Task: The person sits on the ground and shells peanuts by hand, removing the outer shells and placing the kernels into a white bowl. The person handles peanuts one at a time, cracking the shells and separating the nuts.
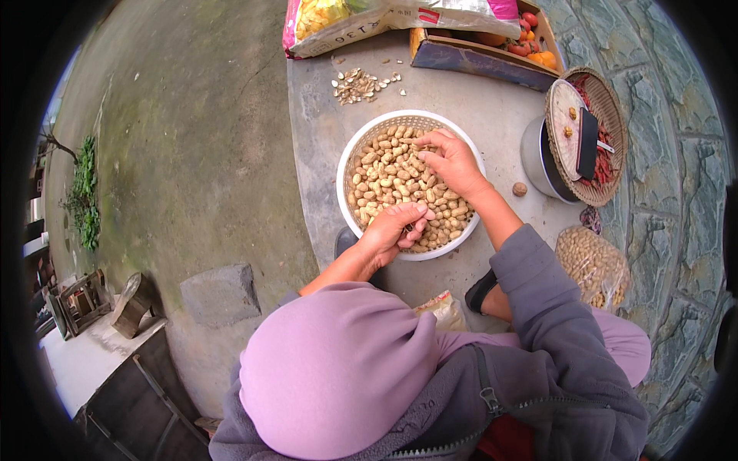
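Observation:
A round white plastic basket (pixel 342 167) full of unshelled peanuts (pixel 387 172) stands on the concrete in front of me. My left hand (pixel 396 230) is over the near left part of the basket, its thumb and fingertips pressed together and the other fingers curled; whether something small is between them cannot be told. My right hand (pixel 452 160) reaches over the far right part, thumb and forefinger a little apart just above the peanuts; it is unclear whether they touch one. A small heap of pale shell pieces (pixel 358 86) lies on the concrete beyond the basket.
Beyond are a printed sack (pixel 340 34) and a cardboard box (pixel 478 57) of tomatoes. At right, a woven tray (pixel 611 104) with dried red chillies and a dark phone (pixel 587 144) rests on a metal pot (pixel 533 152). A walnut (pixel 519 189) and a clear bag of peanuts (pixel 591 265) are nearby.

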A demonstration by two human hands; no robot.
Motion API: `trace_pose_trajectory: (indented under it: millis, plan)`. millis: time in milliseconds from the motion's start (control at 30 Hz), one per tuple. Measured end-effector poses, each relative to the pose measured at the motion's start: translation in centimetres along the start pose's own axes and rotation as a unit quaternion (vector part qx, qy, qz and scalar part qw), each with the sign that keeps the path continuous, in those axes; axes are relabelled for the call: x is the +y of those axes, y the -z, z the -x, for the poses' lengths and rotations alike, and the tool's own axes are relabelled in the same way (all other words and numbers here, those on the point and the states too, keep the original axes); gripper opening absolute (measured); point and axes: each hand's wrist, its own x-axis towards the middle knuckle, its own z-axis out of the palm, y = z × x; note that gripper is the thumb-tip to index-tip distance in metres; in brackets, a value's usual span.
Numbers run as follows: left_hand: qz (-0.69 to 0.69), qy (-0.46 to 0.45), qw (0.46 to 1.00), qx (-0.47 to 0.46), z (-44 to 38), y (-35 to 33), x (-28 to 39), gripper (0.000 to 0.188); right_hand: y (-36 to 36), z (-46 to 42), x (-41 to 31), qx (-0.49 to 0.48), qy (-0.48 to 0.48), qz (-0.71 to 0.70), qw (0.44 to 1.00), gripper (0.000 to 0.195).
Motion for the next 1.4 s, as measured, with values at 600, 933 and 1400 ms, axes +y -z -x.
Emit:
trace_pose_trajectory:
  millis: [600, 933, 1400]
  plan:
    - [0.007, -0.023, 1.0, 0.01, 0.1, 0.2, 1.2, 0.025, 2.4, -0.3, -0.4, -0.041, -0.161, -0.254, 0.953, 0.016]
    - [-0.022, -0.031, 0.999, 0.001, -0.4, 0.4, 1.4, 0.029, 1.2, 1.0, 0.6, -0.016, -0.088, -0.141, 0.986, 0.014]
    - [-0.07, -0.055, 0.995, 0.035, 0.6, -0.5, 1.9, 0.03, -1.7, 1.9, -1.2, -0.058, -0.086, -0.24, 0.965, 0.015]
